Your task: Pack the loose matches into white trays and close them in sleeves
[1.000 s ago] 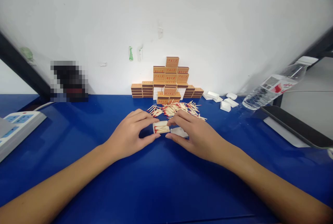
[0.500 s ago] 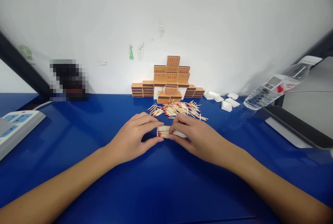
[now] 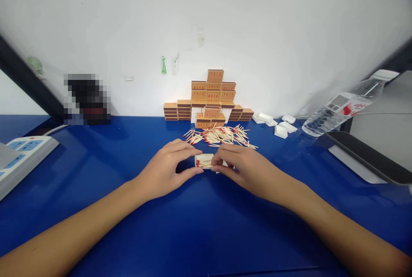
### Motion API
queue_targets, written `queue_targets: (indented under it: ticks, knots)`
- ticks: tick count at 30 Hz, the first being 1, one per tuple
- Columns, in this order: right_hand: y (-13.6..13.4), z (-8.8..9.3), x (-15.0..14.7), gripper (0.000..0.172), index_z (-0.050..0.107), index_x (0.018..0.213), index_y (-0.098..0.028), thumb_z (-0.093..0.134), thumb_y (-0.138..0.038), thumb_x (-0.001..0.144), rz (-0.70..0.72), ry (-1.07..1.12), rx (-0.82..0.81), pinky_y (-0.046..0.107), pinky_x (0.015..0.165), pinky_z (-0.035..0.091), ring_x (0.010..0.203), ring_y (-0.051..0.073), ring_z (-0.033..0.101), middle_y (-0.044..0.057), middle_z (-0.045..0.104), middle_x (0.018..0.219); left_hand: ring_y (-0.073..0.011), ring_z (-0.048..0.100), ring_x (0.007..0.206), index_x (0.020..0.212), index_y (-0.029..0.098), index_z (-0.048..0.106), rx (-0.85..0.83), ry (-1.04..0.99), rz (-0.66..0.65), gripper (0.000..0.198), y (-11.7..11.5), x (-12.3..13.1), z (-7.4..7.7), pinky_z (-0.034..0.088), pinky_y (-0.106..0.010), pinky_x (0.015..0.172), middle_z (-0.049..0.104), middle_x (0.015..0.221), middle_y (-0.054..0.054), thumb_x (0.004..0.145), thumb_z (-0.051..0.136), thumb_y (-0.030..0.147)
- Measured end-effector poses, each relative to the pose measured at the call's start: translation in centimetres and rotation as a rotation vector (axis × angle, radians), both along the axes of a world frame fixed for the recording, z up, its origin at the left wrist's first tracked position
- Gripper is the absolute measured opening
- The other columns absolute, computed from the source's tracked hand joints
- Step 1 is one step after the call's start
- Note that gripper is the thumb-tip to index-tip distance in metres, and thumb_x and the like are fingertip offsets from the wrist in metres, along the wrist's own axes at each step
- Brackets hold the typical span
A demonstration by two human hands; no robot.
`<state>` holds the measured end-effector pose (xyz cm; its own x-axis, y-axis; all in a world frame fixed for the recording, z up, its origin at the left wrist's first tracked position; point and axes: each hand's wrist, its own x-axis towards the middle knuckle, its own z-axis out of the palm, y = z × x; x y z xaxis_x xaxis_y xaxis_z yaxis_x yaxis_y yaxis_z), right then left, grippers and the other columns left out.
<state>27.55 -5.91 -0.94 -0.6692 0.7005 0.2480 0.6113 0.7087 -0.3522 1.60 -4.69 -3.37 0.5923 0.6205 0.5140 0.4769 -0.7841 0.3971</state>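
Note:
A small white matchbox tray (image 3: 202, 157) lies open on the blue table, with red-tipped matches (image 3: 202, 164) inside. My left hand (image 3: 165, 167) steadies the tray's left end, thumb at the near side and fingers at the far side. Over the right part of the tray, my right hand (image 3: 249, 167) is closed in a pinch. The plain ends of the matches run to its fingertips; those fingers hide the tray's right end. Just beyond both hands, a loose pile of matches (image 3: 222, 134) spreads over the table.
Orange matchboxes (image 3: 213, 95) are stacked against the wall, with lower stacks on both sides. Several white trays (image 3: 281, 131) lie to their right. A clear bottle (image 3: 343, 105) leans at far right near a black object (image 3: 370, 156). A power strip (image 3: 30, 156) sits at left.
My right fingers have shifted slightly right along the tray, showing more of its inside. The matches in it lie at a different slant. My left hand stays at the tray's left end.

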Motion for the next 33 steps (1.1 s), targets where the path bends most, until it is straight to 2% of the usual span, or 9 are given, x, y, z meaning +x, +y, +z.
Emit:
queue_targets:
  ticks: [5,9,22,33]
  knots:
    - [0.1,0.5,-0.2,0.007,0.069,0.095,-0.021,0.064,-0.017,0.099,-0.069,0.063,-0.031,0.029,0.071,0.045,0.078,0.016,0.061,0.002,0.067,0.088,-0.0234,0.065,0.103,0.125,0.02,0.07,-0.005,0.001,0.006,0.033,0.0,0.0,0.0,0.056,-0.042,0.092,0.074,0.111,-0.008,0.096,0.074,0.035]
    - [-0.2,0.3,-0.6,0.005,0.069,0.094,-0.02,0.066,-0.02,0.099,-0.09,0.114,-0.025,0.028,0.07,0.044,0.075,0.015,0.058,0.001,0.065,0.085,-0.0236,0.065,0.104,0.126,0.021,0.07,-0.012,-0.008,-0.014,0.033,-0.3,0.1,0.0,0.055,-0.043,0.093,0.074,0.112,-0.008,0.096,0.073,0.035]
    - [-0.4,-0.4,-0.7,0.007,0.071,0.102,-0.019,0.064,-0.021,0.101,-0.054,0.107,-0.024,0.029,0.072,0.046,0.082,0.015,0.06,0.005,0.064,0.1,-0.0229,0.065,0.104,0.129,0.019,0.067,0.057,0.004,-0.076,0.036,-0.5,0.3,-0.1,0.054,-0.043,0.094,0.073,0.116,-0.008,0.096,0.074,0.031]
    - [-0.5,-0.7,-1.1,0.008,0.069,0.098,-0.019,0.062,-0.023,0.101,-0.076,0.025,0.036,0.031,0.072,0.047,0.082,0.018,0.062,0.005,0.063,0.095,-0.023,0.065,0.103,0.13,0.019,0.067,0.101,0.048,-0.086,0.035,-0.7,0.3,0.1,0.053,-0.044,0.092,0.073,0.115,-0.009,0.098,0.071,0.031]
